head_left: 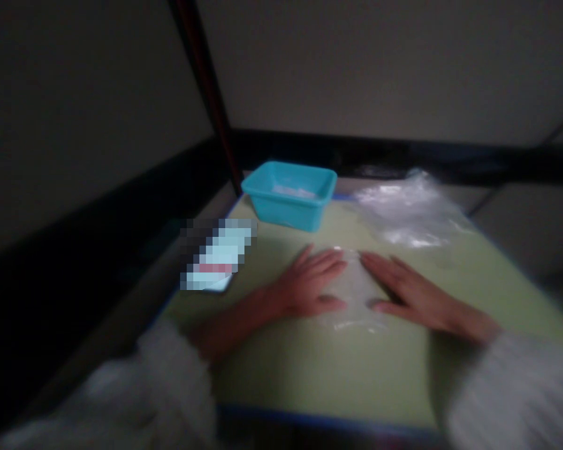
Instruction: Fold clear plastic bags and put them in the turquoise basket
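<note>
A clear plastic bag (356,290) lies flat on the yellow-green table (319,375), blurred and hard to make out in detail. My left hand (312,284) rests on its left side, fingers stretched out and the thumb apart. On the right side, my right hand (401,287) touches the bag with its fingers extended and thumb spread. Neither hand grips anything. Whether something is inside the bag, I cannot tell.
A turquoise plastic basket (288,209) with something whitish inside stands at the table's back. Crumpled clear plastic (413,209) lies at the back right. A lit phone (220,256), partly pixelated, is at the left edge. Walls rise behind the table.
</note>
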`<state>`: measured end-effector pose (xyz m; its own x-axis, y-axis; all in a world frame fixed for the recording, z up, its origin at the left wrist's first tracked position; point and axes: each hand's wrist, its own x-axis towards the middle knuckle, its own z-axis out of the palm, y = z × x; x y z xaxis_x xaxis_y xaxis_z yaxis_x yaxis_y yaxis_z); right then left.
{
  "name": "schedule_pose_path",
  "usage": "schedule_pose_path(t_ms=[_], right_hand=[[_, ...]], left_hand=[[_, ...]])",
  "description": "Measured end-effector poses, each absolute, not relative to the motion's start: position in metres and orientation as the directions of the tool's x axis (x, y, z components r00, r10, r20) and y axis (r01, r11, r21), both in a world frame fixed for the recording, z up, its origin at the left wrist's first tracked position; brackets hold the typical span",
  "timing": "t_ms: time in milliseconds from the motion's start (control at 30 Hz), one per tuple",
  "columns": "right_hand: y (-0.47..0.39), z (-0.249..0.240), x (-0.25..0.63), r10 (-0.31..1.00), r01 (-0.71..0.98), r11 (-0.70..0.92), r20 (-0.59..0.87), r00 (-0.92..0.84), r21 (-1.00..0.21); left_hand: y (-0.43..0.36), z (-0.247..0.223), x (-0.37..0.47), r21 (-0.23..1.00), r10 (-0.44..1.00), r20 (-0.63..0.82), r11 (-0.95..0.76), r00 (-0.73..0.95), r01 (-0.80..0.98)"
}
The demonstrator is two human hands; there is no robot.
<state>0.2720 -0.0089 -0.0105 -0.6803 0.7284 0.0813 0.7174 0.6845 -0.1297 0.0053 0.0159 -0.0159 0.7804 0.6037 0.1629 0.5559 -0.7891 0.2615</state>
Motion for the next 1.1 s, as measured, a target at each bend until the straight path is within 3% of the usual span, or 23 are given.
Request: schedule_pose_path(t_ms=[500, 833, 1100], right_hand=[[-0.009, -0.013, 0.271, 0.727, 0.710, 0.683, 0.072, -0.682, -0.174], [0.005, -0.016, 0.266, 0.790, 0.658, 0.613, 0.332, -0.516, -0.437], [0.011, -0.017, 0.269, 0.780, 0.642, 0.625, 0.355, -0.515, -0.444]], left_hand=[[0.018, -0.025, 0.000, 0.207, 0.562, 0.148, -0.822, 0.814, 0.530], [0.018, -0.028, -0.001, 0.203, 0.558, 0.160, -0.826, 0.814, 0.526], [0.018, -0.028, -0.001, 0.211, 0.556, 0.183, -0.828, 0.811, 0.520]])
